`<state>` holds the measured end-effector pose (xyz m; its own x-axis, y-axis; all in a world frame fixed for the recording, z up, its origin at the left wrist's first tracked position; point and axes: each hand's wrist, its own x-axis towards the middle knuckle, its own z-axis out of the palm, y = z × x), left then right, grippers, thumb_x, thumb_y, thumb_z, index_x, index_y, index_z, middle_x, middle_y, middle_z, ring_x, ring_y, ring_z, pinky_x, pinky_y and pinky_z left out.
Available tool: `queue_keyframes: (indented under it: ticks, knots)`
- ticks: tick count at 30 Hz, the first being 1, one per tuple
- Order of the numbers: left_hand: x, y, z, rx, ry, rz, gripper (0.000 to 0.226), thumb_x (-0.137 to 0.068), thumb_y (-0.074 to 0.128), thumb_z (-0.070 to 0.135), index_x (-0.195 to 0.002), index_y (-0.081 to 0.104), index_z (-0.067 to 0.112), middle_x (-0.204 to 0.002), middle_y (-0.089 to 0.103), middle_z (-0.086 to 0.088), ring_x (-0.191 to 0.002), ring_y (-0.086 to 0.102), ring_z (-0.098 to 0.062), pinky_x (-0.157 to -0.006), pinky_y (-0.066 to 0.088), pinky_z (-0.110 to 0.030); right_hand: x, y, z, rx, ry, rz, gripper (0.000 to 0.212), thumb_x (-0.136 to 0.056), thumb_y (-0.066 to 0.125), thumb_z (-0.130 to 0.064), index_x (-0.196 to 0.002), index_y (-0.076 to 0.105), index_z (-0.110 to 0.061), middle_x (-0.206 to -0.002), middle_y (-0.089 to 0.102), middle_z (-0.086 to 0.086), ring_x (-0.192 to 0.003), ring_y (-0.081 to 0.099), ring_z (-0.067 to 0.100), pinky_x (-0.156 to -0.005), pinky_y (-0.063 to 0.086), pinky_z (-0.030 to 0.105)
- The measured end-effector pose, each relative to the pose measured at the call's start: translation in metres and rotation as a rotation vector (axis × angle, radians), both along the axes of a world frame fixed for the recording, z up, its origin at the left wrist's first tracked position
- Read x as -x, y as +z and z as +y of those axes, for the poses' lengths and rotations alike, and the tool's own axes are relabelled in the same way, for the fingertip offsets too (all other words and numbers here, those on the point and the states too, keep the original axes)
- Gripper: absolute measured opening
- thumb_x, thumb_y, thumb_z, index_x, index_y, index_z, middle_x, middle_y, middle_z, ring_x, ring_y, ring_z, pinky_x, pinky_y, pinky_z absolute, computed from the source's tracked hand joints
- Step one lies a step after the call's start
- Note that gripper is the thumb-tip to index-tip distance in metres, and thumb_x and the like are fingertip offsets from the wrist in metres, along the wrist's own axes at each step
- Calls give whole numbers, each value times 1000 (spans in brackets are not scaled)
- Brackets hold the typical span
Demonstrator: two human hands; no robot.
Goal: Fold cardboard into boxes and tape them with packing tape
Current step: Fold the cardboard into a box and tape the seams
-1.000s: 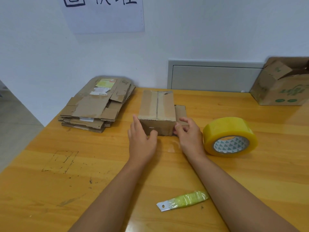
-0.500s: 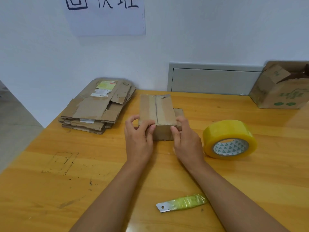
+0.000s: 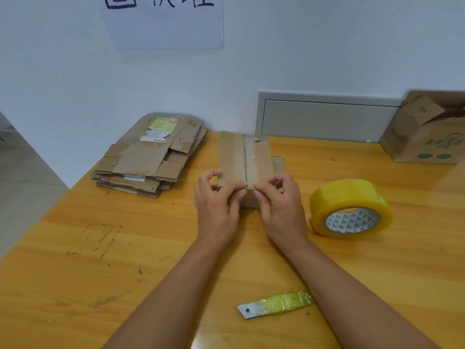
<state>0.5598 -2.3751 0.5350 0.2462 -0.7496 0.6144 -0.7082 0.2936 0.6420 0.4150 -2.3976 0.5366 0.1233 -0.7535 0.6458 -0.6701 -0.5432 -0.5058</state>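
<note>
While both hands are pinching the near edge of a small taped box (image 3: 245,159), its grip closed on cardboard, the left hand (image 3: 218,205) and right hand (image 3: 279,207) are finishing one box. A stack of flat cardboard (image 3: 148,157) is waiting unfolded beside the tape roll (image 3: 351,209) on the tabletop (image 3: 75,285).

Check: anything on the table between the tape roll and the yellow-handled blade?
Only the right forearm crosses above that stretch in the head view; otherwise bare table lies between the tape roll and the blade.

1. Paper sheet (image 3: 164,23) on the wall: large dark handwritten characters, cut off by the top edge, not readable.
2. Flat cardboard stack (image 3: 148,157): green and white labels on top, print too small to read.
3. Open box (image 3: 427,139) at right: green logo and two green dots, illegible.
</note>
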Motion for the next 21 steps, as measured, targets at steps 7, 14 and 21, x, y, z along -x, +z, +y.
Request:
queue_keyframes:
  ticks: [7, 14, 21]
  knots:
    - [-12, -2, 0, -67, 2, 92, 11, -92, 69, 22, -102, 67, 24, -126, 31, 7, -99, 45, -3, -83, 47, -23, 3, -6, -6, -33, 68, -127, 26, -98, 56, -11, -121, 67, -9, -119, 52, 8, -101, 55, 19, -81, 53, 33]
    - [-19, 0, 0, -51, -23, 90, 5, -95, 64, 19, -96, 68, 20, -117, 38, 3, -98, 48, -10, -81, 51, -32, 8, -6, -7, -24, 72, -196, 23, -96, 59, -10, -116, 71, -8, -113, 56, 7, -96, 56, 14, -79, 48, 17]
    - [-27, 6, 6, -77, -71, 134, 16, -95, 64, 13, -111, 68, 13, -120, 40, -1, -100, 47, 15, -79, 44, -6, 12, -4, -8, -19, 57, -276, 18, -93, 62, -4, -106, 73, -7, -96, 60, -1, -88, 57, 6, -78, 46, 13]
